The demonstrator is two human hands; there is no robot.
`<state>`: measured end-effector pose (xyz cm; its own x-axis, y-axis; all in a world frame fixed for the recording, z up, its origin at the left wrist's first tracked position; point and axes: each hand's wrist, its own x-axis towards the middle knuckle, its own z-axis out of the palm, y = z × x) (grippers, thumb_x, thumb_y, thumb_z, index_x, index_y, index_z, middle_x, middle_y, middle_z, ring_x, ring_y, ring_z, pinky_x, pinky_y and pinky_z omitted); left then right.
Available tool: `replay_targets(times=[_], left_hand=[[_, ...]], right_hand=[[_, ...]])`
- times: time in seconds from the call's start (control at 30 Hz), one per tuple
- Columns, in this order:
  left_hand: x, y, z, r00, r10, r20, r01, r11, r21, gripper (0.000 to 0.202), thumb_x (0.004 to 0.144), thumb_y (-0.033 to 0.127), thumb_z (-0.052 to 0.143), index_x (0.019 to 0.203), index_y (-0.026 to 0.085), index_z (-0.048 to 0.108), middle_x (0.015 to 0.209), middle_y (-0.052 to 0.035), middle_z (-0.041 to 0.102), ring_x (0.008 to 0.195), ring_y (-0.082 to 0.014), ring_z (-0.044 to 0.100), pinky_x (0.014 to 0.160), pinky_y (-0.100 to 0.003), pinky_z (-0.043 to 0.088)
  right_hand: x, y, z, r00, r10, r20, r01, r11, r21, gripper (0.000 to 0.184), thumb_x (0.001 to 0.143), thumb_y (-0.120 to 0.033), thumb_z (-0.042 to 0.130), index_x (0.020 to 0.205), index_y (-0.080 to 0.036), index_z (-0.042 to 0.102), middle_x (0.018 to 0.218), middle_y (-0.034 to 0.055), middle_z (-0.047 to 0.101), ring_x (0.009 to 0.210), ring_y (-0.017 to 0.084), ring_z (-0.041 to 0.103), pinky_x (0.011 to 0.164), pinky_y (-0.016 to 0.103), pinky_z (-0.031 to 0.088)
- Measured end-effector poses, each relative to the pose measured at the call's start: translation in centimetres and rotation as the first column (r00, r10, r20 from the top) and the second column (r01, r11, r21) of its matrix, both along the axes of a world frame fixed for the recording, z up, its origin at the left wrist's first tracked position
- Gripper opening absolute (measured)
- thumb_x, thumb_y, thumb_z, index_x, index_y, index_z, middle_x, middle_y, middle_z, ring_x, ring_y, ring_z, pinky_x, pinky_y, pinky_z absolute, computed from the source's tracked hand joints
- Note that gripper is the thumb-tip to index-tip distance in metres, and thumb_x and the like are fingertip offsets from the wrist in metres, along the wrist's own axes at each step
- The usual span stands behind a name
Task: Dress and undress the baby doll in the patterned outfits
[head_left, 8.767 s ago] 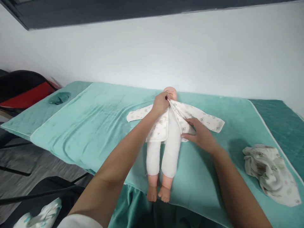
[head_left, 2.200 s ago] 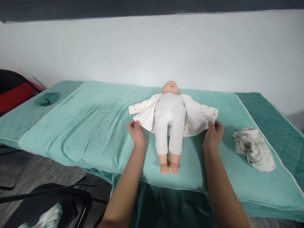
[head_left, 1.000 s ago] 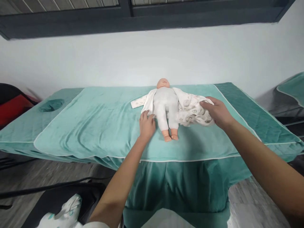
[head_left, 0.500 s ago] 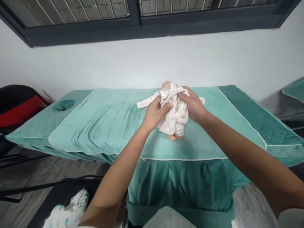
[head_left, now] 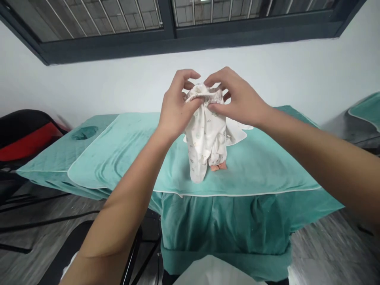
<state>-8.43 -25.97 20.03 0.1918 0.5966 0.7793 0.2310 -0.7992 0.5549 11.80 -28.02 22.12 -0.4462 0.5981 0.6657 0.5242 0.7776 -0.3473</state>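
Observation:
Small white printed baby pants (head_left: 199, 136) hang upright between my hands, their ribbed waistband at the top. My left hand (head_left: 177, 103) grips the waistband's left part between thumb and fingers. On the right part, my right hand (head_left: 237, 95) pinches the same band, its fingers curled over the edge. Behind the pants lies a doll, mostly hidden; only its feet (head_left: 219, 166) show below the cloth. A white garment (head_left: 236, 132) spreads out beside the pants on the right, under my right hand.
A bed with a green cover (head_left: 133, 138) stands against the white wall, with a face hole (head_left: 85, 132) at its left end. A red and black chair (head_left: 29, 136) is at the left. Part of a dark seat (head_left: 69, 247) shows by my left forearm.
Both hands have risen from the doll's front, lifting the pants by the waistband. One pant leg now hangs down lower left, and the doll's head is hidden behind my hands and the cloth.

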Motion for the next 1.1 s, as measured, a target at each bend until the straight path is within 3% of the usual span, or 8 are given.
replay_targets(times=[0.1,0.23,0.43,0.6,0.77,0.9,0.97,1.1], left_hand=[[-0.4,-0.4,0.6,1.0,0.019,-0.024,-0.018,0.999,0.037,0.026,0.08,0.015,0.069,0.102,0.027,0.061,0.105,-0.0012,0.064,0.105,-0.0202,0.063,0.086,-0.032,0.053],[-1.0,-0.6,0.7,0.996,0.061,-0.058,-0.06,0.998,0.021,0.011,0.083,0.018,0.07,0.084,0.022,0.06,0.092,-0.001,0.065,0.099,-0.0205,0.065,0.089,-0.034,0.053],[-1.4,-1.5,1.0,0.997,-0.007,0.073,0.009,0.999,-0.03,0.009,0.087,0.013,0.062,0.088,0.02,0.057,0.099,-0.0015,0.069,0.106,-0.0197,0.066,0.098,-0.037,0.052],[-0.4,-2.1,0.5,0.991,-0.133,0.008,0.131,0.96,-0.249,0.011,0.09,0.019,0.064,0.101,0.017,0.062,0.098,-0.0034,0.069,0.107,-0.0221,0.067,0.096,-0.04,0.052],[1.4,-2.5,-1.7,0.962,-0.265,-0.074,0.208,0.878,-0.431,0.032,0.075,0.036,0.084,0.096,0.018,0.069,0.098,-0.0052,0.071,0.103,-0.0287,0.069,0.09,-0.039,0.055],[1.8,-1.8,-3.4,0.945,-0.326,0.043,0.302,0.808,-0.507,0.028,0.079,0.04,0.079,0.094,0.017,0.071,0.097,-0.0059,0.073,0.101,-0.0281,0.069,0.089,-0.037,0.054],[1.8,-0.9,-4.0,0.949,-0.273,0.161,0.316,0.804,-0.504,0.022,0.081,0.034,0.076,0.093,0.018,0.071,0.094,-0.0048,0.072,0.1,-0.0265,0.068,0.088,-0.036,0.054],[2.0,0.4,-4.8,0.937,-0.214,0.277,0.331,0.797,-0.505,0.014,0.078,0.026,0.074,0.089,0.018,0.069,0.086,-0.0027,0.069,0.093,-0.0236,0.069,0.084,-0.035,0.055]], right_hand=[[-0.3,-0.2,1.3,1.0,0.012,0.017,-0.011,0.999,-0.041,0.04,0.078,-0.025,0.077,0.116,-0.028,0.065,0.125,0.0056,0.061,0.109,0.025,0.059,0.088,0.038,0.053],[-0.1,-0.2,2.4,0.995,0.057,0.083,-0.052,0.997,-0.065,0.023,0.075,-0.033,0.082,0.093,-0.025,0.069,0.113,0.0046,0.064,0.105,0.025,0.058,0.088,0.039,0.052],[0.5,-0.9,2.0,0.978,0.108,0.181,-0.064,0.971,-0.231,0.028,0.075,-0.044,0.083,0.076,-0.019,0.071,0.087,0.0004,0.064,0.098,0.023,0.06,0.089,0.037,0.047],[0.5,-0.8,0.4,0.991,-0.018,-0.131,-0.037,0.912,-0.408,0.036,0.08,-0.043,0.082,0.064,-0.017,0.062,0.063,-0.0018,0.052,0.078,0.017,0.059,0.072,0.03,0.046],[-0.4,-0.3,-0.9,0.919,-0.136,-0.37,-0.05,0.891,-0.452,0.039,0.089,-0.047,0.073,0.067,-0.019,0.057,0.064,-0.0011,0.051,0.07,0.014,0.056,0.063,0.027,0.044],[0.2,-0.2,-1.5,0.885,-0.152,-0.44,-0.089,0.873,-0.48,0.041,0.087,-0.043,0.076,0.063,-0.019,0.052,0.059,-0.0022,0.044,0.066,0.013,0.055,0.059,0.025,0.041],[1.1,-0.2,-1.8,0.912,-0.11,-0.396,-0.141,0.821,-0.553,0.038,0.08,-0.039,0.083,0.064,-0.019,0.055,0.059,-0.0024,0.046,0.064,0.013,0.055,0.058,0.026,0.042],[2.5,0.2,-2.9,0.981,0.057,-0.187,-0.18,0.641,-0.747,0.034,0.057,-0.033,0.097,0.072,-0.02,0.069,0.067,0.0006,0.063,0.067,0.019,0.062,0.057,0.029,0.047]])
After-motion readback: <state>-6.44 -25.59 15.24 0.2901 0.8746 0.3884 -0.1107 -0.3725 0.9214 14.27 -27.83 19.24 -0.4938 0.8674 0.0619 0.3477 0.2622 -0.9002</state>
